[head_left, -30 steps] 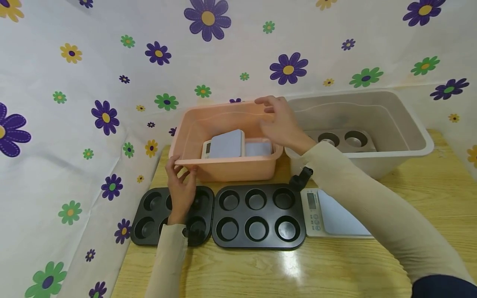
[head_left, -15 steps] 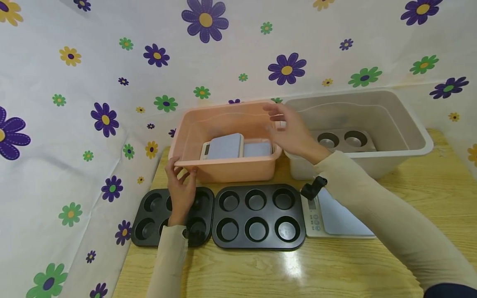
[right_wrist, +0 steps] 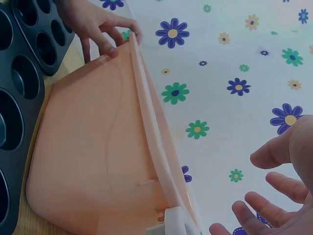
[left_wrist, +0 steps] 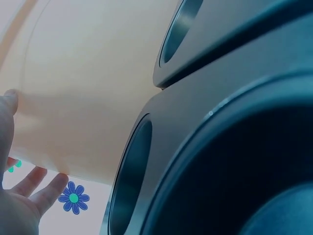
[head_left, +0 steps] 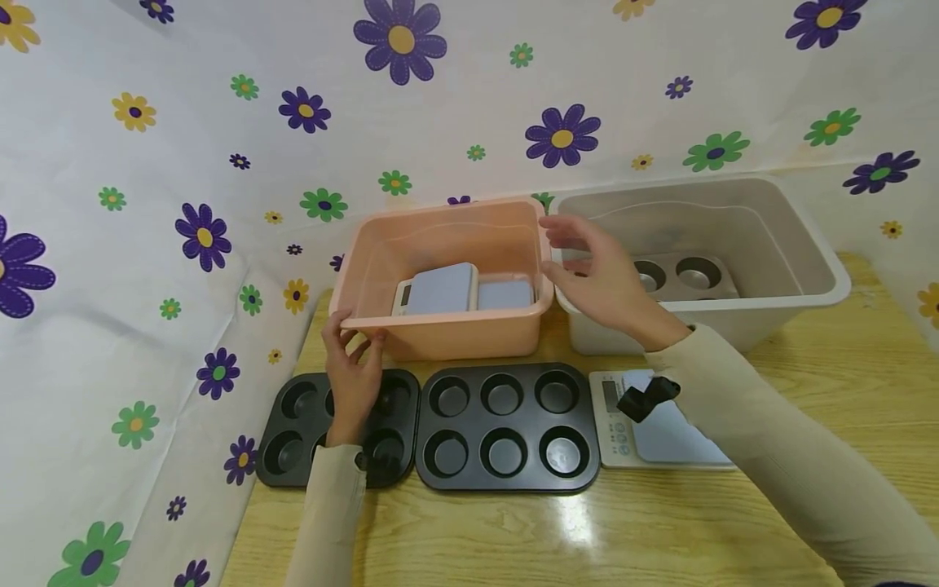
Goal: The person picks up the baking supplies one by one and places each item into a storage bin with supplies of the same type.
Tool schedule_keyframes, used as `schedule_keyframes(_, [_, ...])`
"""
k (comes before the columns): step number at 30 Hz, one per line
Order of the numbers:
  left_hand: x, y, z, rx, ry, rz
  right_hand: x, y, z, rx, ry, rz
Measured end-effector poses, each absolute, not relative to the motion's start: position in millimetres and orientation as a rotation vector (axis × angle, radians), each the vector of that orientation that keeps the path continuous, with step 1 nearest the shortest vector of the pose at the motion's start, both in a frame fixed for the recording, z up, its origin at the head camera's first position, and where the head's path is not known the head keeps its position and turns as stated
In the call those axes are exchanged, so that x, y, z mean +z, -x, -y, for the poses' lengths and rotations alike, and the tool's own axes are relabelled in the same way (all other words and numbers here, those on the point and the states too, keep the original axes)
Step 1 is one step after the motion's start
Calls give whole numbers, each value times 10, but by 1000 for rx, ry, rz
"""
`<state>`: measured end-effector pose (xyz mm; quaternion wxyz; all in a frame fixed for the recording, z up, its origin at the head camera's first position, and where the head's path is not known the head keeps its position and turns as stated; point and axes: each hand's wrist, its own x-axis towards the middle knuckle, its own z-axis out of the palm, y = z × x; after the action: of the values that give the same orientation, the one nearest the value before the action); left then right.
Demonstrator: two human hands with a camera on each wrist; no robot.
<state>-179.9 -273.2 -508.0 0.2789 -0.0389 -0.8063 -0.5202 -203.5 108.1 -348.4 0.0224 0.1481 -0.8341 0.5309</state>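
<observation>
My left hand (head_left: 354,383) holds the front left corner of a pink plastic bin (head_left: 462,338), thumb against its wall and fingers at the rim. The right wrist view shows this grip from the side. Two kitchen scales lie in the bin: one tilted (head_left: 442,289), the other flat (head_left: 506,294) and partly hidden. At the bin's right end, my right hand (head_left: 605,281) has its fingers apart and holds nothing, overlapping the rim of a beige bin (head_left: 689,328). The right wrist view shows the right hand (right_wrist: 281,196) with thumb and fingers spread.
Two black muffin tins (head_left: 474,424) (head_left: 304,417) lie side by side in front of the pink bin, the left one partly under my left arm. A third kitchen scale (head_left: 671,428) lies to their right. Inside the beige bin is a brown muffin tin (head_left: 725,281). Flowered cloth hangs behind.
My right hand has moved right, from over the pink bin's right end to its outer edge beside the beige bin. The left hand has kept its place at the corner.
</observation>
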Motion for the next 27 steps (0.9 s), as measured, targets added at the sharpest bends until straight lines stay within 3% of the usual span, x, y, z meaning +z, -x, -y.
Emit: schedule_keyframes(27, [-5086, 1778, 2707, -1430, 79, 2142, -3883, 1505, -1845, 1618, -472, 2280])
